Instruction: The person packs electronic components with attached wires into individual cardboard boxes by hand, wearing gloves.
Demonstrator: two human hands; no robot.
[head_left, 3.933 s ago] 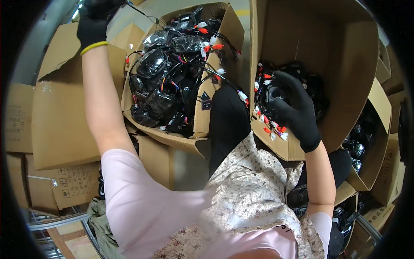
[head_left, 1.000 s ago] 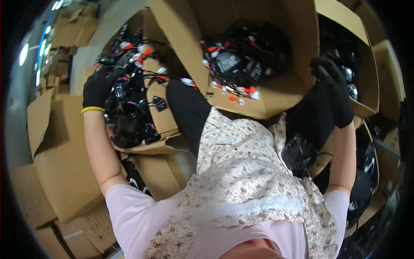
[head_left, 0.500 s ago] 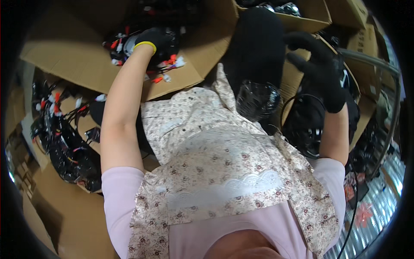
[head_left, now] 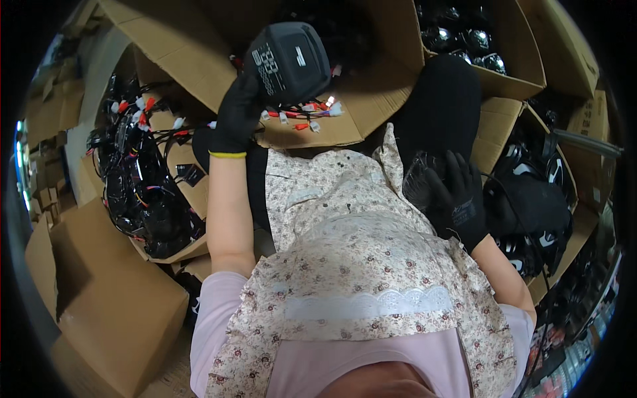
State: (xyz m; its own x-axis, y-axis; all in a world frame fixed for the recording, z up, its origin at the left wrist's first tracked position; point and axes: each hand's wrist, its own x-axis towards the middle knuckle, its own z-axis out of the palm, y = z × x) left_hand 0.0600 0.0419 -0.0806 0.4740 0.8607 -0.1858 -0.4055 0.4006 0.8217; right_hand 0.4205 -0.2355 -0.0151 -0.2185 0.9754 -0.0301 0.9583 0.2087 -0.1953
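A black digital instrument display (head_left: 288,65) is in my left hand (head_left: 237,118), raised over the front of an open box. The hand wears a black glove with a yellow cuff and grips the display's lower left edge. Below the display, wires with red and white connectors (head_left: 308,114) lie over the box flap. My right hand (head_left: 458,199), also black-gloved, rests at my lap with fingers stretched out. It touches a bundle of dark, shiny clear plastic (head_left: 419,176), partly hidden under the thumb and fingers.
An open carton (head_left: 391,86) stands ahead of me. Wired black units (head_left: 142,179) fill a box at left; a box at right (head_left: 497,123) and one at far right (head_left: 524,66) hold shiny black units. A metal rail (head_left: 587,142) and a black cable run at right.
My left hand has come up out of the carton area with the display in it. My right hand has dropped from the right-hand box to the plastic bundle at my lap.
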